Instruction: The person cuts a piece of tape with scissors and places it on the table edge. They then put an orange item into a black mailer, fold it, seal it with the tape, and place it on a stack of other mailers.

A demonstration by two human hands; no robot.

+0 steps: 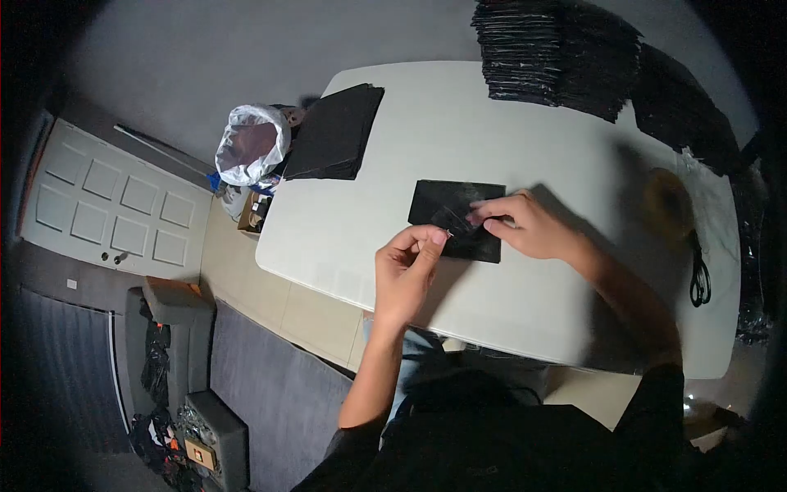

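Observation:
A flat black rectangular packet (434, 197) lies on the white table in front of me. Over it, a thin piece of clear film (453, 220) catches the light between my hands. My left hand (408, 271) is closed, thumb and forefinger pinched at the film's near edge by the packet's lower left part. From the right, my right hand (529, 227) reaches over the packet, its bent fingertips close together at the film's other side. The exact edges of the film are too faint to make out.
Black flat sheets (336, 135) lie at the table's left end. Tall stacks of black folded plastic (557, 61) stand along the far right. A yellowish tape roll (668, 205) and black-handled scissors (699, 275) lie right. A bin with a silver liner (252, 143) stands beyond the left end.

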